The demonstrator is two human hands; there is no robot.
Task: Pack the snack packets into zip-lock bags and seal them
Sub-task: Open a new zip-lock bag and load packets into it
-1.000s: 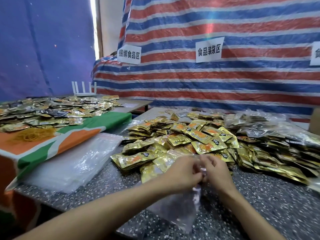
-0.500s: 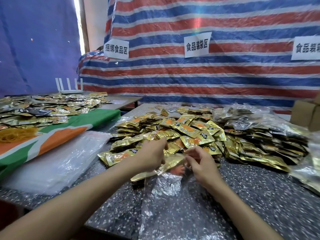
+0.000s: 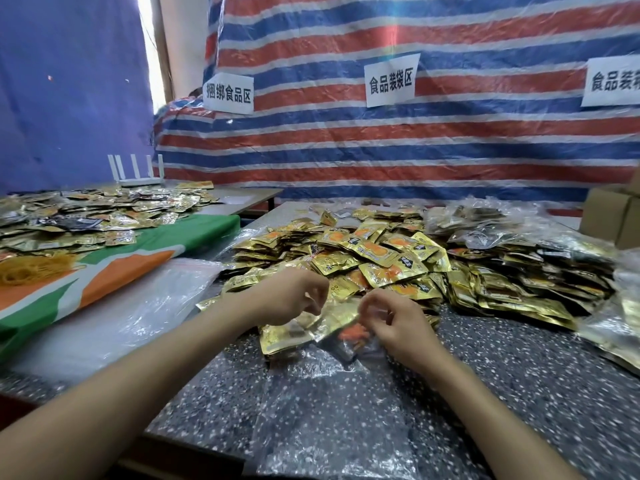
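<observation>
Nearest the desk edge, a clear zip-lock bag (image 3: pixel 329 420) lies flat on the speckled desk (image 3: pixel 519 393), mouth pointing away from the person. Both forearms are bare and reach in from the bottom. The left hand (image 3: pixel 291 299) has its fingers curled, with thumb and fingertips pinching the left side of the bag's mouth. The right hand (image 3: pixel 391 322) is also curled and pinches the right side of the mouth, though there is some blur there. A few gold snack packets (image 3: pixel 294 337) sit at the mouth between the hands, partly under the film. How far in they are, I cannot tell.

Left of the bag is a stack of empty clear bags (image 3: pixel 138 313). Beyond it a green, orange and white cloth (image 3: pixel 104 275) carries a heap of yellow rubber bands (image 3: pixel 27 268).

Just behind the hands a big loose pile of gold packets (image 3: pixel 374 254) is spread across the desk. Right of that pile are filled clear bags (image 3: pixel 485 223), heaped. A cardboard box (image 3: pixel 620 216) sits at the far right edge.

On the far left a second spread of packets (image 3: pixel 86 216) lies flat, with a white router (image 3: pixel 136 173) with upright antennas behind it.

At the back hang a red, white and blue striped tarp (image 3: pixel 381 147) with three white paper signs (image 3: pixel 389 79) in Chinese, and a blue sheet (image 3: pixel 69 81) on the left.
</observation>
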